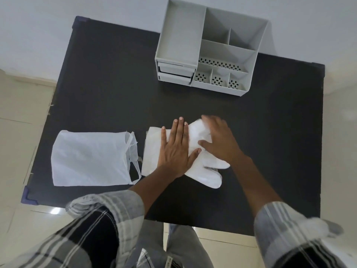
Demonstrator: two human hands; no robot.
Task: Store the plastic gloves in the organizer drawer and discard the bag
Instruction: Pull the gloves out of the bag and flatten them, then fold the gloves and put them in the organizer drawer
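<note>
A stack of white plastic gloves (pixel 204 171) lies flat near the front middle of the black table (pixel 108 84). My left hand (pixel 174 149) presses flat on the stack's left half, fingers spread. My right hand (pixel 218 140) rests palm down on the right half, slightly blurred, over the glove fingers. A white plastic bag (pixel 88 157) lies flat to the left of the gloves, its handles toward them. The grey organizer (pixel 204 51) stands at the table's far edge, with two shut drawers (pixel 174 74) at its lower left.
The organizer has several open compartments on top, some with perforated floors. Pale tiled floor surrounds the table. My checked sleeves and grey trousers fill the bottom of the view.
</note>
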